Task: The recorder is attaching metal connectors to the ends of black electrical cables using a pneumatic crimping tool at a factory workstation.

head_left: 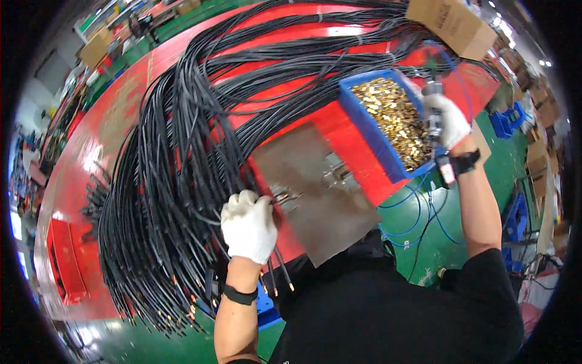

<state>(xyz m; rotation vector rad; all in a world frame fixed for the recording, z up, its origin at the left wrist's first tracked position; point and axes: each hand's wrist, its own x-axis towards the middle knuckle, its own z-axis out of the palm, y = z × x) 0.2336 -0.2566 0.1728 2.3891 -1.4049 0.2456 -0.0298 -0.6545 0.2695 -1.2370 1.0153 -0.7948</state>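
My left hand (248,225), in a white glove, is closed on black cables (182,151) at the right side of a big bundle. A few cable ends with bare copper tips stick out below it. My right hand (450,121), also gloved, grips a grey hand-held power tool (433,112), blurred in outline; its exact kind is unclear. The tool is at the right edge of a blue bin (371,143) filled with small brass-coloured metal pieces (394,118). Between my hands lies a brown-grey plate (315,212) with a few small metal parts on it.
The red table (115,121) carries the long cable bundles. A cardboard box (451,27) stands at the far right, and a red tray (65,261) at the left edge. Blue hose (418,221) loops over the green floor on the right, near blue bins (506,121).
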